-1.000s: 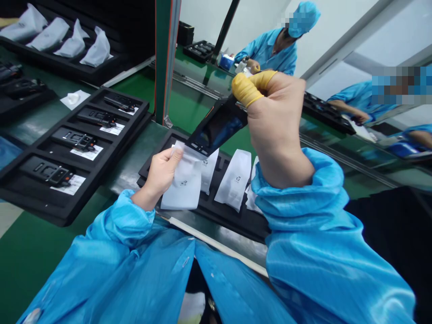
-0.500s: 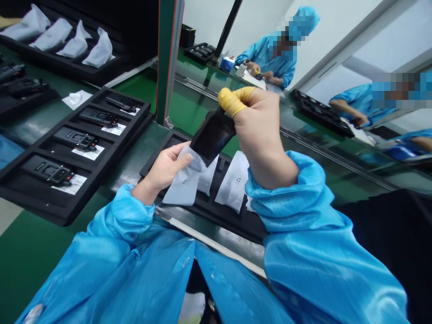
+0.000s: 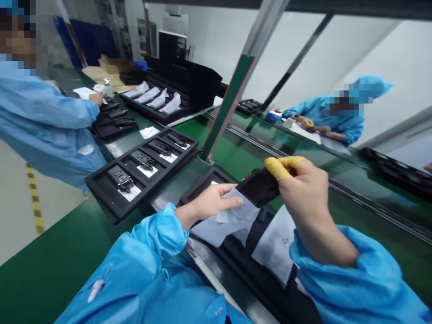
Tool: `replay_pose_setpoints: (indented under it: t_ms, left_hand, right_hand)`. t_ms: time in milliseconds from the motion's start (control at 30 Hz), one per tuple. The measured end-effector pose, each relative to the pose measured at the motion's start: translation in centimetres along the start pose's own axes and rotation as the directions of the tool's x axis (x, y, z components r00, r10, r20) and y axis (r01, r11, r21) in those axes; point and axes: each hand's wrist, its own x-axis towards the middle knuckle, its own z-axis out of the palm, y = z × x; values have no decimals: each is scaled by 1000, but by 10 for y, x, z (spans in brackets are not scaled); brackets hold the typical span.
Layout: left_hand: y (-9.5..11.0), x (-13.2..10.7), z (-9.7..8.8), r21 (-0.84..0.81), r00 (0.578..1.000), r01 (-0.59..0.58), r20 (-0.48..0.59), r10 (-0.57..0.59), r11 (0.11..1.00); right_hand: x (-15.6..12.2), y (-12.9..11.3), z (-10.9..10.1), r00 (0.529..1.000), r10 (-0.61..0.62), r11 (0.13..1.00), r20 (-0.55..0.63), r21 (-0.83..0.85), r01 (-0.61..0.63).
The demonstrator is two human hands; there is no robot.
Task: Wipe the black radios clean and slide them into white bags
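Note:
My left hand (image 3: 211, 203) grips a thin white bag (image 3: 216, 229) near its mouth, thumb on top. One end of a black handheld device (image 3: 261, 188) with a dark screen is inside that mouth. The device's other end is pinched by my right hand (image 3: 305, 191), which wears yellow covers on its thumb and forefinger. Both hands are above a black foam tray (image 3: 270, 290). In that tray lies another white bag (image 3: 274, 246) with a small printed mark, partly hidden by my right forearm.
To the left, a second black tray (image 3: 101, 198) holds several black devices with white labels. Behind it are white bags (image 3: 170, 104) in a further tray. A co-worker (image 3: 43, 121) stands at far left; another (image 3: 344, 123) sits across the bench. A green upright post (image 3: 231, 101) rises between the trays.
The view has swung left, bringing the co-worker at far left into sight. My hands keep the same holds on the bag and the device, which is tilted nearer to level.

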Motion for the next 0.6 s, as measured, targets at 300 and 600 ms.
replay_pose_setpoints:
  t_ms: [300, 600]
  left_hand:
    - [1, 3, 1, -59, 1000, 13, -22, -14, 998]
    - [-1, 0, 1, 90, 989, 63, -140, -50, 994]
  right_hand:
    - [1, 1, 2, 976, 213, 977, 53, -4, -213]
    - [5, 2, 13, 983, 174, 979, 58, -116, -166]
